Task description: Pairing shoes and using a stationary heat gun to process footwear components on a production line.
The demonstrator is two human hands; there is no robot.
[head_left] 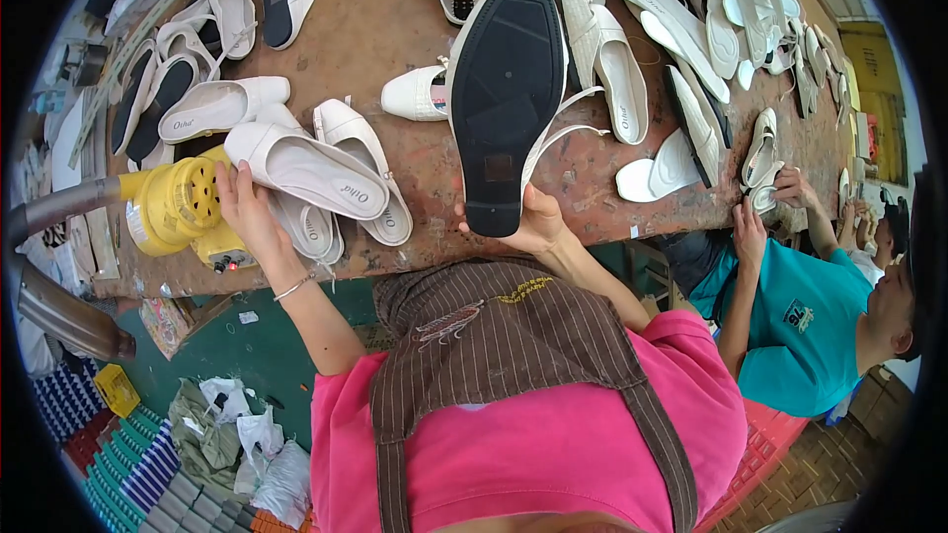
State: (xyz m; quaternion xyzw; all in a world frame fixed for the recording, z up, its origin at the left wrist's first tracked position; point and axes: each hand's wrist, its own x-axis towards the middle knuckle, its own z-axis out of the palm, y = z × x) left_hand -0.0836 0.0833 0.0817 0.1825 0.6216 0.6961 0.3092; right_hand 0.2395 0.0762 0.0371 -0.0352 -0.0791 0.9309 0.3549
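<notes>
My right hand (541, 221) grips a white strapped shoe (506, 89) by its heel end, raised over the bench with its black sole toward me. The shoe's thin strap hangs out to the right. At the left, my left hand (247, 209) has its fingers at the toe of a white slip-on shoe (308, 174), closed on its edge. That shoe lies tilted over other white shoes (367, 153); the thumb's contact is partly hidden. Right beside this hand is a yellow blower-like machine (188, 202) with a perforated round end.
The worn brown workbench (346, 39) carries several more white shoes and loose insoles (681, 20). A grey hose (69, 207) joins the machine. On the right a co-worker in a teal shirt (805, 326) handles another shoe. Bags (262, 434) lie on the green floor.
</notes>
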